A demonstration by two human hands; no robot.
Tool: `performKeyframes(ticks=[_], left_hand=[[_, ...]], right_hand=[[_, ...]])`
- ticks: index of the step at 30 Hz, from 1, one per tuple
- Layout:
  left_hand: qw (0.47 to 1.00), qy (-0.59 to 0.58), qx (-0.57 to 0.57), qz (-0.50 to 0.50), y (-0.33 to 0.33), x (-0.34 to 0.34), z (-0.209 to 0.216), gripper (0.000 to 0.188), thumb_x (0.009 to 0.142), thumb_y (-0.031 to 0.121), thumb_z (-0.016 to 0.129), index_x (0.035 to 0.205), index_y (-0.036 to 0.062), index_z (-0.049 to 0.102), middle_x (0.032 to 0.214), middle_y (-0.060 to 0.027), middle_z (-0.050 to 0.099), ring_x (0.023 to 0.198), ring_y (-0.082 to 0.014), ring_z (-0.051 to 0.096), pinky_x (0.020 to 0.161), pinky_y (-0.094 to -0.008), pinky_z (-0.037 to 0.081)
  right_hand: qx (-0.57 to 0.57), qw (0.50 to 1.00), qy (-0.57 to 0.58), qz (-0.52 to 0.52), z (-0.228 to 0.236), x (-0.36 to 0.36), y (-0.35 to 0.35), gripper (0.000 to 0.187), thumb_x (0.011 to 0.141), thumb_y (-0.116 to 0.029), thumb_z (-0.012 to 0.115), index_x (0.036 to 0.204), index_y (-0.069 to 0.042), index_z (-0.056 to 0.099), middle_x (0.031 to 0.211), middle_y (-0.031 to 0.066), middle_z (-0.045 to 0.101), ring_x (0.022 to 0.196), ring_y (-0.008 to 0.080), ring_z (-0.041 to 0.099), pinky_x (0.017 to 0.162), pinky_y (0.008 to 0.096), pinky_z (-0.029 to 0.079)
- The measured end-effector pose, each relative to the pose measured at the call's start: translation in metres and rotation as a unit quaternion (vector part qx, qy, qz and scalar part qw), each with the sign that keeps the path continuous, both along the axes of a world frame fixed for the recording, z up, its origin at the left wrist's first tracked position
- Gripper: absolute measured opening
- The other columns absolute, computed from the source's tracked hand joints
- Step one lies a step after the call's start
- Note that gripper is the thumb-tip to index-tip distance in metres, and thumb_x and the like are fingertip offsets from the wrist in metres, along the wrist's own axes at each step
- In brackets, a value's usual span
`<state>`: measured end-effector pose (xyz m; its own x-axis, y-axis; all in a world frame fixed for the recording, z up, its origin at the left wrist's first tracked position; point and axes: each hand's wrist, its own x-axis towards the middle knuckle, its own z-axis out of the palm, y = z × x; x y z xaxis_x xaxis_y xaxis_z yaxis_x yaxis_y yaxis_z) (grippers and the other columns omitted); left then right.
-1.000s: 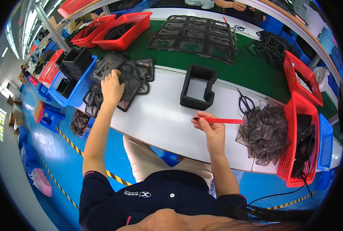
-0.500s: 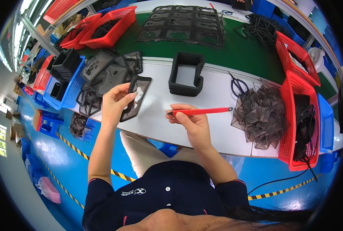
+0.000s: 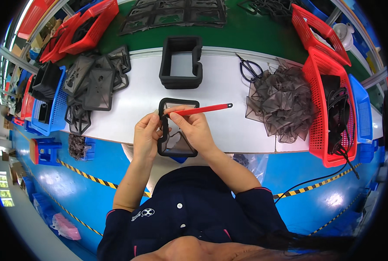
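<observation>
In my left hand [image 3: 146,135] is a black rectangular frame with a thin dark see-through sheet [image 3: 176,145], pinched at its left side. My right hand [image 3: 197,132] grips a slim red tool [image 3: 209,108] with a hole in its outer end. The tool's inner end meets the frame's left rim by my left fingertips; my fingers hide exactly what it touches. Beyond the held frame, a neat stack of black frames [image 3: 181,81] stands on the white table [image 3: 222,93]. Several more sheet-covered frames [image 3: 99,89] lie heaped to the left.
A crumpled pile of dark mesh pieces [image 3: 285,104] and black-handled scissors [image 3: 251,69] lie at right. Past them stands a red basket [image 3: 318,113] with black cords. A blue basket [image 3: 50,113] holds black frames at left. Cut-out sheets [image 3: 176,15] lie on the green surface.
My hands have come together, bringing the red tool to the frame's left rim. The frame has turned flatter towards me and moved closer to my body. The view has shifted right.
</observation>
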<state>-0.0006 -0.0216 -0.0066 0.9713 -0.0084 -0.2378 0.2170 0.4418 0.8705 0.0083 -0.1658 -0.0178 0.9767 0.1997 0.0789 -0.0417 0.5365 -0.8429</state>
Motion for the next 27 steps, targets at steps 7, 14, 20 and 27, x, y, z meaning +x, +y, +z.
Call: performKeyframes(ticks=[7, 14, 20, 27], left_hand=[[1.000, -0.008, -0.010, 0.021, -0.005, -0.003, 0.000, 0.019, 0.090, 0.019, 0.059, 0.096, 0.0011, 0.063, 0.087, -0.0055, 0.063, 0.075, -0.0095, 0.060, 0.066, -0.0289, 0.057], [0.999, -0.007, -0.012, 0.035, -0.002, -0.003, -0.002, 0.020, 0.089, 0.018, 0.059, 0.098, 0.0007, 0.063, 0.088, -0.0058, 0.063, 0.077, -0.0104, 0.060, 0.067, -0.0295, 0.057], [0.998, -0.015, 0.007, 0.060, -0.009, -0.007, 0.003, 0.019, 0.090, 0.018, 0.059, 0.097, 0.0005, 0.063, 0.085, -0.0041, 0.062, 0.077, -0.0101, 0.060, 0.065, -0.0269, 0.056], [0.996, -0.016, 0.046, 0.070, -0.020, -0.009, 0.007, 0.018, 0.089, 0.016, 0.060, 0.100, 0.0024, 0.062, 0.084, -0.0005, 0.061, 0.081, -0.0072, 0.057, 0.064, -0.0227, 0.049]], right_hand=[[-0.024, 1.000, -0.002, -0.016, 0.007, -0.003, 0.000, 0.016, 0.091, -0.010, 0.055, 0.100, 0.001, 0.063, 0.093, 0.0030, 0.062, 0.083, 0.0069, 0.056, 0.073, 0.0209, 0.046], [-0.011, 1.000, 0.008, -0.015, 0.003, -0.002, 0.004, 0.016, 0.091, -0.011, 0.055, 0.098, 0.001, 0.063, 0.092, 0.0029, 0.062, 0.082, 0.0068, 0.056, 0.072, 0.0211, 0.045], [-0.088, 0.995, -0.026, -0.043, 0.012, -0.007, 0.004, 0.014, 0.090, -0.010, 0.056, 0.097, 0.000, 0.062, 0.095, 0.0047, 0.059, 0.079, 0.0086, 0.056, 0.067, 0.0208, 0.046], [-0.236, 0.948, -0.126, -0.170, -0.005, -0.001, 0.014, 0.012, 0.087, -0.007, 0.055, 0.096, -0.003, 0.060, 0.093, 0.0109, 0.059, 0.085, 0.0261, 0.058, 0.072, 0.0329, 0.046]])
